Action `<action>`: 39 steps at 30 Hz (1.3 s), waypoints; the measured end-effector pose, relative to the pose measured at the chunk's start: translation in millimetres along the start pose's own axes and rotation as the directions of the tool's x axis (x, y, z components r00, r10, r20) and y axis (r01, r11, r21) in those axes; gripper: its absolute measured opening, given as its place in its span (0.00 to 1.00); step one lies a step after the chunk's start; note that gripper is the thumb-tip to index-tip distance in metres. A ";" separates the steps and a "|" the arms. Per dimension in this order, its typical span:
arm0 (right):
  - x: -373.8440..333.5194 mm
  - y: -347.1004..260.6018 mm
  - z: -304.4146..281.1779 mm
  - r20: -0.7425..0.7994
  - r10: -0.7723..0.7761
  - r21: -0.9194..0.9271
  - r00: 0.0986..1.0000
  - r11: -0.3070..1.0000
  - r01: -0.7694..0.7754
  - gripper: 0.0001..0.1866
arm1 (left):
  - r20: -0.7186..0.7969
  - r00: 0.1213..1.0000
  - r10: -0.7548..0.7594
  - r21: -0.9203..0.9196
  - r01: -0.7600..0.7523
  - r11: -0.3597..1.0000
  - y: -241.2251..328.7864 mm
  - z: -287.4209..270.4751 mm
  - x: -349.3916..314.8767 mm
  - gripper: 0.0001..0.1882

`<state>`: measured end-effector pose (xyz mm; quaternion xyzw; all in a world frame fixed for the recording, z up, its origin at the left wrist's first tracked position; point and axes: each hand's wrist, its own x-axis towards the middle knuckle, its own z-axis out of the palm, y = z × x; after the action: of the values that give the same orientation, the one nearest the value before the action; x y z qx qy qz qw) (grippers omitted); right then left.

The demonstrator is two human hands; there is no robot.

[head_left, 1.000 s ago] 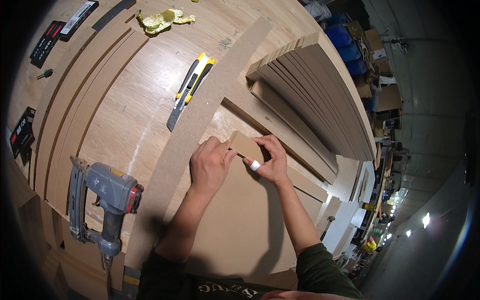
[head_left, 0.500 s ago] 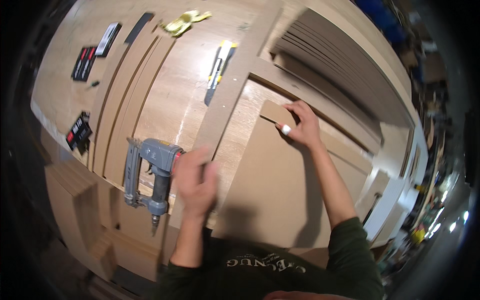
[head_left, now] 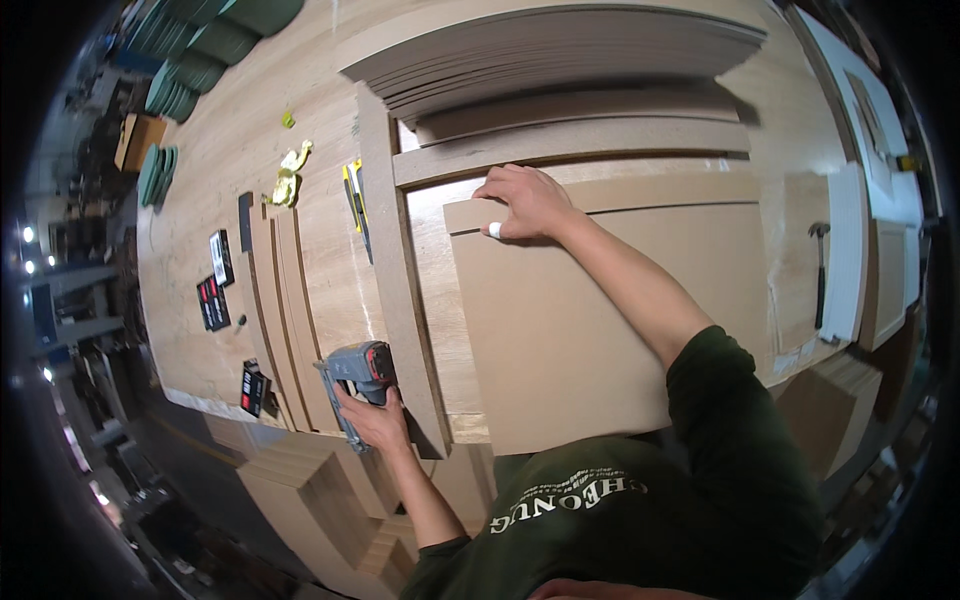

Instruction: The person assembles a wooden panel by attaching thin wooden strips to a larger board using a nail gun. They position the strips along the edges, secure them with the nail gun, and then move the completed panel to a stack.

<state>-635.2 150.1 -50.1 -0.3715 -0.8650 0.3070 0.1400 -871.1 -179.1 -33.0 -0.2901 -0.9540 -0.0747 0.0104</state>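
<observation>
My left hand [head_left: 376,420] is wrapped round the handle of a grey nail gun [head_left: 362,362] at the table's front edge. My right hand [head_left: 530,204] grips the far edge of a large brown panel [head_left: 575,330], thumb on the near side and fingers over the edge. White tape circles one of its digits. A dark line runs across the panel close to that edge; whether it is a groove or a gap I cannot tell. The panel lies beside a long upright of a brown board frame [head_left: 402,270], and a crosspiece [head_left: 580,145] passes beyond my fingers.
Behind the crosspiece stands a stack of thin brown boards [head_left: 560,60]. To the left lie a utility knife [head_left: 357,210], long strips [head_left: 285,310], small black boxes [head_left: 212,303] and crumpled yellow-green scraps [head_left: 288,178]. A hammer [head_left: 820,275] rests on the right. More boards [head_left: 310,500] are piled below the table's front edge.
My left hand has gone from open beside the nail gun to closed round its handle. The nail gun has been turned. My right hand still holds the panel's edge; the view has swung round.
</observation>
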 end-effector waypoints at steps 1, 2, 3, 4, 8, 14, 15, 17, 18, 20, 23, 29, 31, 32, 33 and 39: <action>-0.8 3.4 1.0 -0.014 -0.010 0.006 1.000 1.000 0.010 0.22 | -0.047 0.998 0.045 0.030 -0.043 0.999 -1.9 3.0 0.2 0.52; -0.5 6.4 3.6 -0.024 -0.024 0.012 0.999 1.000 0.024 0.22 | 0.120 0.989 -0.082 0.081 0.072 0.994 5.2 -1.3 3.6 0.52; -2.3 8.4 6.1 -0.035 -0.035 0.017 0.999 0.999 0.036 0.22 | 0.273 0.938 -0.213 0.153 0.176 0.972 13.2 -5.3 8.5 0.51; -3.4 6.1 9.1 -0.029 -0.032 0.037 0.999 0.999 0.034 0.22 | 0.216 0.970 -0.108 0.159 0.074 0.984 1.1 -1.9 7.7 0.48; -3.9 6.6 7.4 -0.034 -0.038 0.022 0.999 0.999 0.039 0.23 | 0.143 0.987 0.074 -0.094 -0.061 0.994 -15.8 -16.1 18.3 0.32; -2.1 7.4 6.3 -0.023 -0.035 0.052 0.999 0.998 0.036 0.23 | 0.384 0.911 0.153 -0.639 0.142 0.756 9.8 -115.6 63.3 0.08; -2.7 7.2 8.2 -0.019 -0.041 0.051 0.999 0.998 0.042 0.23 | 0.451 0.872 0.190 -0.634 0.163 0.756 48.6 -139.8 62.9 0.09; -2.3 5.4 10.6 -0.042 -0.056 0.052 0.998 0.997 0.058 0.23 | 0.490 0.833 0.257 -0.617 0.124 0.777 78.0 -158.9 73.4 0.12; -2.6 2.2 9.2 -0.050 -0.061 0.059 0.997 0.996 0.064 0.23 | 0.555 0.761 0.335 -0.587 0.073 0.806 83.8 -164.7 85.9 0.13; -8.0 14.8 6.9 -0.059 -0.002 0.040 0.998 0.999 0.005 0.23 | 0.651 0.631 0.423 -0.624 0.126 0.771 134.7 -144.1 108.6 0.13; -4.7 11.3 11.0 -0.073 -0.027 0.046 0.997 0.998 0.031 0.23 | 0.644 0.578 0.502 -0.633 0.032 0.774 180.5 -131.5 117.7 0.10; -3.0 10.9 9.5 -0.038 -0.056 0.014 0.998 0.998 0.057 0.23 | 0.709 0.493 0.504 -0.512 -0.131 0.849 224.1 -104.6 131.1 0.10; -2.8 11.3 9.3 -0.031 -0.051 0.004 0.998 0.999 0.052 0.24 | 0.724 0.477 0.498 -0.512 -0.111 0.852 233.7 -98.1 128.7 0.12; -2.1 11.4 9.9 -0.030 -0.046 0.001 0.998 0.999 0.046 0.24 | 0.732 0.454 0.508 -0.523 -0.102 0.846 236.9 -95.6 128.1 0.14; -1.4 11.2 10.4 -0.028 -0.042 -0.001 0.999 0.999 0.042 0.24 | 0.730 0.455 0.510 -0.529 -0.095 0.843 239.5 -93.6 127.0 0.13; -3.7 7.7 5.5 -0.023 -0.020 -0.003 1.000 1.000 0.019 0.25 | 0.751 0.449 0.484 -0.492 -0.108 0.864 248.9 -85.3 123.2 0.08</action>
<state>-631.0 149.2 -59.3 -0.3667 -0.8673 0.3001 0.1524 -837.3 80.4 93.1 -0.4496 -0.7306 -0.0985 -0.5045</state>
